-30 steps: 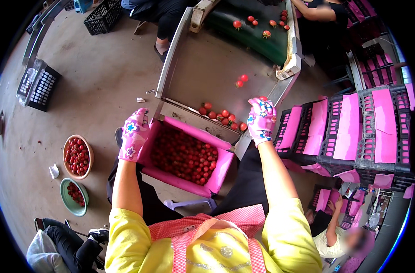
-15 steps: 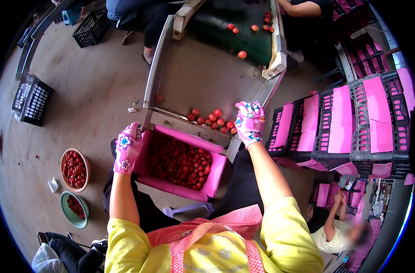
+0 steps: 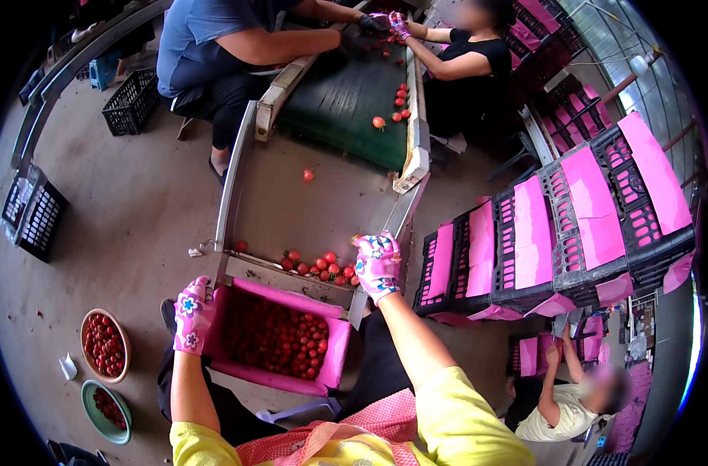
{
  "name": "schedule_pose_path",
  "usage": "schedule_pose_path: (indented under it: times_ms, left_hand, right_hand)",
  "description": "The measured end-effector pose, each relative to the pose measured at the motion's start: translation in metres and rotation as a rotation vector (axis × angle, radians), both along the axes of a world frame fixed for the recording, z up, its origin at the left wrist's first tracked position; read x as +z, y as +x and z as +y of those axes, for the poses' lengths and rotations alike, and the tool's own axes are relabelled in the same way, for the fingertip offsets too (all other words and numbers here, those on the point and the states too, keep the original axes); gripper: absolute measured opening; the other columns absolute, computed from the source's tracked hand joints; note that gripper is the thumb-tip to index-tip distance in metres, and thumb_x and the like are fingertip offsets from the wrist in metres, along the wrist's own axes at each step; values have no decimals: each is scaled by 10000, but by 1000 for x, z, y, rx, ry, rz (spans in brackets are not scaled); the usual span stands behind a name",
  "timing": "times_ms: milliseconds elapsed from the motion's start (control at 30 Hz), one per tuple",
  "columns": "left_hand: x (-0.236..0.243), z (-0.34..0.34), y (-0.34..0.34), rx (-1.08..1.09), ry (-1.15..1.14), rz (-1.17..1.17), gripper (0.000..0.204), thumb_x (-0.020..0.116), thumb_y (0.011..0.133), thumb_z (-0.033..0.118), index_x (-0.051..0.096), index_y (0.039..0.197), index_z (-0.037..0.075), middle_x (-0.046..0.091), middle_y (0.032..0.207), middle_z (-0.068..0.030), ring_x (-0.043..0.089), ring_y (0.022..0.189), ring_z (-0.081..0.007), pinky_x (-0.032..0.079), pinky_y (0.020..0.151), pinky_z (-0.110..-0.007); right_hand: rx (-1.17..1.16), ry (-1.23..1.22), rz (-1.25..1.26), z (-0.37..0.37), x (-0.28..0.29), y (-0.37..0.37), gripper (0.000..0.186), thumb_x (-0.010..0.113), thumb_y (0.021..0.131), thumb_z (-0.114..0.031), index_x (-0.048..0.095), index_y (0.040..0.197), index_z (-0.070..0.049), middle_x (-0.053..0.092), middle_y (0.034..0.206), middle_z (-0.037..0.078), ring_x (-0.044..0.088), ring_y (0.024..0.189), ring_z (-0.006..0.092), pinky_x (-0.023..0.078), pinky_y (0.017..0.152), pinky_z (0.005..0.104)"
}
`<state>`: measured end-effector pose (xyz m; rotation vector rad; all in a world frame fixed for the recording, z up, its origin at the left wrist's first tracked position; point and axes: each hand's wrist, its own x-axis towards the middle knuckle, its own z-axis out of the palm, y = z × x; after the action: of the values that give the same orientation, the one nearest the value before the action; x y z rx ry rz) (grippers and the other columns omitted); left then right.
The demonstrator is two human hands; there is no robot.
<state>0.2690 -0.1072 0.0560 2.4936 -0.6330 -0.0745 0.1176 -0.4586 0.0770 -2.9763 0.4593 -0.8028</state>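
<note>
Sitting low, left of the frame's centre, the pink box (image 3: 337,349) of likely bruisable tomatoes (image 3: 280,346) looks heavy, best lifted by its rim (image 3: 288,297); whether left hand (image 3: 191,314) or right hand (image 3: 378,266) grips anything, I can't tell.

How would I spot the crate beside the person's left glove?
Find the green belt at top centre and follow it down to the metal-edged tray. Just below the tray sits the pink-lined crate, beside the gloved left hand. Unlike the black crates stacked at right, it shows red tomatoes inside.
</note>
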Motion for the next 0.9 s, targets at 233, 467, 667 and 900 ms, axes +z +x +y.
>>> schedule_pose_path:
  times_ms: [233, 467, 667, 900]
  left_hand:
    - [11, -1, 1, -3, 10, 35, 199, 554, 869, 170, 619, 1032, 76, 658, 959, -172, 618, 894, -380, 506, 765, -451]
    - [13, -2, 7, 2, -58, 2, 194, 551, 861, 133, 624, 1032, 79, 657, 962, -179, 619, 895, -377, 507, 772, -442]
    - [2, -4, 18, 10, -160, -81, 202, 539, 857, 117, 619, 1040, 85, 656, 941, -183, 620, 886, -379, 506, 759, -438]
    - [5, -13, 14, 9, -156, -90, 213, 538, 846, 91, 605, 1048, 79, 650, 924, -184, 612, 859, -383, 497, 735, -444]
  right_hand:
    - [5, -6, -36, 3, 3, 4, 193, 554, 734, -94, 637, 908, -108, 653, 915, 59, 601, 915, 248, 400, 973, 433]
    - [-5, -9, -14, 2, 2, 1, 181, 570, 737, -104, 642, 903, -111, 655, 902, 59, 604, 902, 246, 405, 969, 441]
    - [8, -11, -17, 1, 2, 2, 171, 564, 744, -114, 647, 894, -105, 658, 888, 65, 609, 898, 257, 411, 963, 449]
    - [7, 2, -23, 1, 1, 2, 150, 533, 787, -108, 654, 876, -106, 662, 882, 57, 609, 887, 251, 403, 968, 440]
